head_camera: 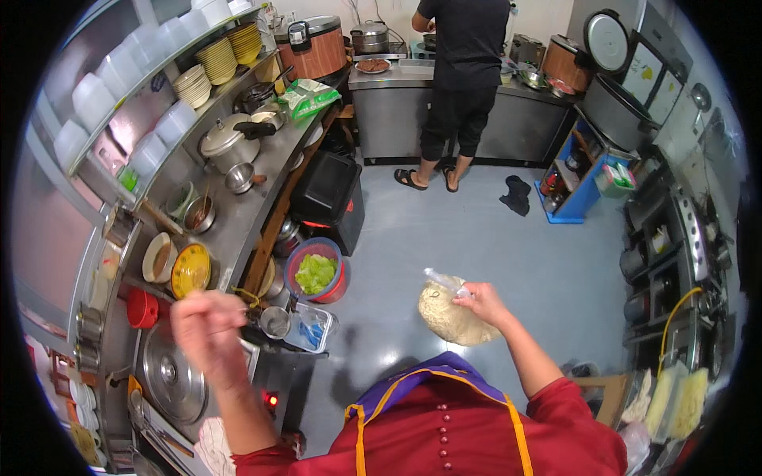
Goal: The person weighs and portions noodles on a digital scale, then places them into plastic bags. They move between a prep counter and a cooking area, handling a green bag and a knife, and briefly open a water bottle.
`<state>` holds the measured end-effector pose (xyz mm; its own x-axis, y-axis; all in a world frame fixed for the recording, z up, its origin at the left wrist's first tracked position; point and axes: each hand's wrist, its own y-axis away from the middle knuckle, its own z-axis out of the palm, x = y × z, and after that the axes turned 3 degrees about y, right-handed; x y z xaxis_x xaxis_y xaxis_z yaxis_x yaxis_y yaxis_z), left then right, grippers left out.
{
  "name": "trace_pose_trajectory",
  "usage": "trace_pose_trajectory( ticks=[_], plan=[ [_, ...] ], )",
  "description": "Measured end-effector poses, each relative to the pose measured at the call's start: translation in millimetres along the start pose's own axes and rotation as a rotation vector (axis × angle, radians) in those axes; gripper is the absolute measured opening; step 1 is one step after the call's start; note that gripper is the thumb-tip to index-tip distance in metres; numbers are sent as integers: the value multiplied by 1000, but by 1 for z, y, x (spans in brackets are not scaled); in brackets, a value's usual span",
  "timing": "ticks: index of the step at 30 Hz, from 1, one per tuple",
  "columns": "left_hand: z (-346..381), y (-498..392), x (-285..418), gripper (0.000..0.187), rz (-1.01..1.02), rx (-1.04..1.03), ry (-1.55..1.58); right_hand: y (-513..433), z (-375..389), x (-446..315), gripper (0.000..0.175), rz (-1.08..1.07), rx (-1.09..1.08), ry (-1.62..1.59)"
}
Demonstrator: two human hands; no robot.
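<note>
My right hand (483, 302) grips the gathered neck of a clear plastic bag (458, 315), which hangs over the floor and holds a pale, cream-coloured food that I cannot name exactly. My left hand (208, 327) is raised and blurred above the counter at the left, its fingers curled; whether it holds something cannot be told. Close beyond that hand stands a yellow bowl (191, 271) beside a white bowl (160, 257). A large round steel lid (174, 372) lies just left of the left wrist.
A colander of green lettuce (316, 273) and a black bin (326, 196) stand by the left counter. Another person (464, 65) in dark clothes faces the far counter. A dark cloth (517, 195) lies on the floor near a blue shelf (571, 178). A pressure cooker (229, 143) is on the left counter.
</note>
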<state>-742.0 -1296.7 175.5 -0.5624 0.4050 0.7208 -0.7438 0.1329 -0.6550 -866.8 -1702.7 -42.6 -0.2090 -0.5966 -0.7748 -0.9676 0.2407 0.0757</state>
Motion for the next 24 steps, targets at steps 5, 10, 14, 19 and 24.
trace_pose_trajectory(
  ticks=[5, 10, 14, 19, 24],
  plan=[
    [34, -14, -188, 19, -570, 245, 25, -142, -31, 47, 28, -9, 64, -57],
    [73, -19, -343, 14, -801, 383, 49, -273, -61, 99, 29, 63, -34, -27],
    [111, -67, -448, 17, -928, 367, 25, -360, -101, 125, 28, 83, -35, -127],
    [188, -157, -586, 32, -953, 105, 7, -461, -147, 149, 28, 44, 16, -185],
    [273, -263, -749, 37, -897, -53, 54, -562, -185, 178, 27, 103, -19, -151]
  ],
)
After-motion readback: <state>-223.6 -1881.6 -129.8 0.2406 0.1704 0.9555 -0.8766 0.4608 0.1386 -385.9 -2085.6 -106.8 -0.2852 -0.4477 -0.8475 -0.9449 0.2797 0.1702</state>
